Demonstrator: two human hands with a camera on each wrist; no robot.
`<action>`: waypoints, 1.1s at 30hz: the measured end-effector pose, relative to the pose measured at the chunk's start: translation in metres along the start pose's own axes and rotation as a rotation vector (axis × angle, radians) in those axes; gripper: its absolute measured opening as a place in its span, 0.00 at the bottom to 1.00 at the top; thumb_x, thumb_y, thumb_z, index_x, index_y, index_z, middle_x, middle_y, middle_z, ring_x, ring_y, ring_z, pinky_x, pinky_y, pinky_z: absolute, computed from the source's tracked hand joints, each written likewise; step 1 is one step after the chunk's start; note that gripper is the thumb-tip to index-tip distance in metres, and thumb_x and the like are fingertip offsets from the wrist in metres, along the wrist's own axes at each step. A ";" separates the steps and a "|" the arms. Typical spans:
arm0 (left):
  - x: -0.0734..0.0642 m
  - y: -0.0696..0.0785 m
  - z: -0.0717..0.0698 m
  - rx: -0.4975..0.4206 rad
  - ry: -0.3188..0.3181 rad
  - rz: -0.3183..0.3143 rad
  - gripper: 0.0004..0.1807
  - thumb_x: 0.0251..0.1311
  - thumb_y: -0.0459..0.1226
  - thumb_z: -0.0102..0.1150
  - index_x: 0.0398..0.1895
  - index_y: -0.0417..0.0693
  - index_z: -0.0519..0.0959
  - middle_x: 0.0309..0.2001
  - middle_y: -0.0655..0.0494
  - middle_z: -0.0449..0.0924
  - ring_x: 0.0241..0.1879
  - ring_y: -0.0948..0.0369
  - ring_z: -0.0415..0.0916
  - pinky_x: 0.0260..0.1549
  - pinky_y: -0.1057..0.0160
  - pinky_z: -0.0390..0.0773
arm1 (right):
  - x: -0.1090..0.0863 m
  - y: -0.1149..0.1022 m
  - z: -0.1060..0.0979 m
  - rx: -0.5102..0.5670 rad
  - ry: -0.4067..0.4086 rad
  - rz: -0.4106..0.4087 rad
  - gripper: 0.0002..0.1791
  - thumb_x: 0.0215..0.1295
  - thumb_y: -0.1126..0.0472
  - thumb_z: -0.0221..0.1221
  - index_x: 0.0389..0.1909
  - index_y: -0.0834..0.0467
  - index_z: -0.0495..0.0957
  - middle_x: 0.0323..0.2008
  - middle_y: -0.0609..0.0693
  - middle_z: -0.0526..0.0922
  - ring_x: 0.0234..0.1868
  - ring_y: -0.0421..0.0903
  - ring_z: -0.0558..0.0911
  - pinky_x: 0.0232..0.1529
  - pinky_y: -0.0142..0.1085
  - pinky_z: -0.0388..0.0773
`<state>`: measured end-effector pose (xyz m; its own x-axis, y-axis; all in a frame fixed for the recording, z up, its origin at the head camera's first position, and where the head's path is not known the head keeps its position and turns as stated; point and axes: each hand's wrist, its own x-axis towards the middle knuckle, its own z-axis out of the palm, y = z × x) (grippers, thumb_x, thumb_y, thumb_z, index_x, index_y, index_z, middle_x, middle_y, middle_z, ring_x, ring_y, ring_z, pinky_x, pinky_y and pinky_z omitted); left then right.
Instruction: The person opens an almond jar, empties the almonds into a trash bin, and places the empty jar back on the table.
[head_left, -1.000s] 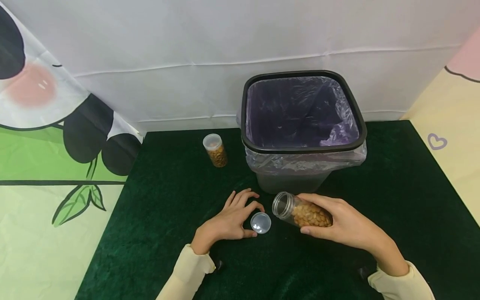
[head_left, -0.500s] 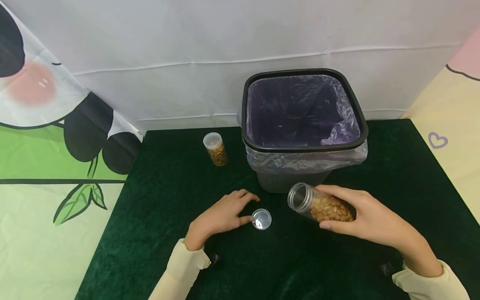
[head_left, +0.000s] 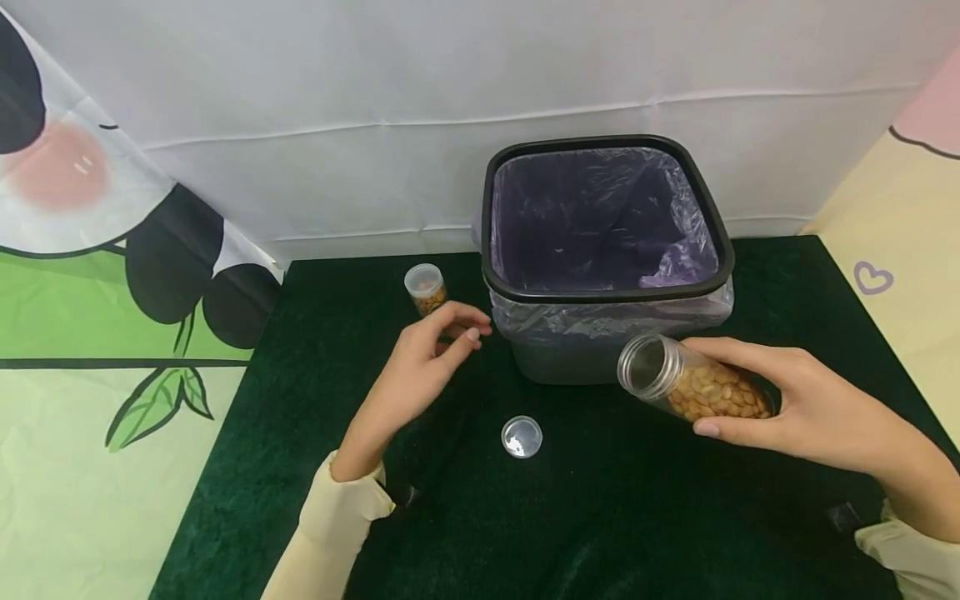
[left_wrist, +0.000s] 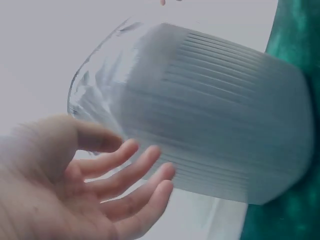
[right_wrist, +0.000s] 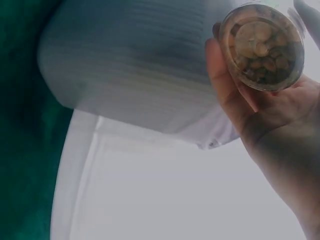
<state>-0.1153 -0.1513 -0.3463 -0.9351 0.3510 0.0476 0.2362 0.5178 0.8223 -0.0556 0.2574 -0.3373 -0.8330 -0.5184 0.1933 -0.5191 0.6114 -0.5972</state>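
My right hand [head_left: 817, 408] grips a clear plastic jar [head_left: 697, 383] partly filled with tan, nut-like pieces. The jar lies tilted, its uncapped mouth facing left, in front of the bin. From the right wrist view, the round base of the jar [right_wrist: 262, 47] shows the pieces through it. My left hand [head_left: 427, 362] is raised left of the bin, holding nothing, its fingers loosely bent. It partly hides a second, smaller-looking jar [head_left: 425, 286] with a whitish lid and brown contents. On the green cloth between the hands lies a clear round lid [head_left: 521, 437].
A bin [head_left: 600, 296] with a black rim and a purplish liner stands at the back of the table, its ribbed wall [left_wrist: 215, 115] near my left fingers. Behind it hangs a white cloth [head_left: 375, 167]. Green cloth [head_left: 570, 533] covers the table.
My left hand has left the round lid and moved up toward the second jar and the bin. The right hand has carried the uncapped jar to the right and slightly up.
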 end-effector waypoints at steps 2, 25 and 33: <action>0.003 0.010 -0.005 -0.046 0.047 0.010 0.15 0.80 0.40 0.49 0.63 0.51 0.76 0.56 0.52 0.83 0.52 0.56 0.83 0.50 0.53 0.86 | -0.001 0.002 -0.007 -0.036 0.015 -0.001 0.51 0.44 0.63 0.83 0.72 0.45 0.72 0.51 0.42 0.83 0.42 0.33 0.78 0.35 0.28 0.78; 0.042 0.062 -0.021 -0.637 0.025 -0.116 0.31 0.78 0.37 0.53 0.80 0.45 0.61 0.54 0.51 0.70 0.46 0.59 0.76 0.36 0.60 0.90 | 0.023 0.007 -0.083 -0.234 0.108 0.067 0.49 0.35 0.63 0.85 0.67 0.52 0.79 0.52 0.59 0.88 0.44 0.20 0.74 0.45 0.11 0.68; 0.044 0.066 -0.026 -0.667 -0.010 -0.155 0.33 0.77 0.35 0.55 0.81 0.45 0.59 0.53 0.52 0.68 0.47 0.59 0.79 0.41 0.60 0.90 | 0.041 0.011 -0.103 -0.299 0.087 0.096 0.47 0.42 0.61 0.84 0.69 0.56 0.77 0.52 0.65 0.87 0.46 0.49 0.87 0.45 0.07 0.63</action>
<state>-0.1481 -0.1217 -0.2758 -0.9417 0.3209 -0.1017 -0.1166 -0.0275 0.9928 -0.1146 0.3047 -0.2553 -0.8876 -0.4044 0.2204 -0.4595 0.8103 -0.3637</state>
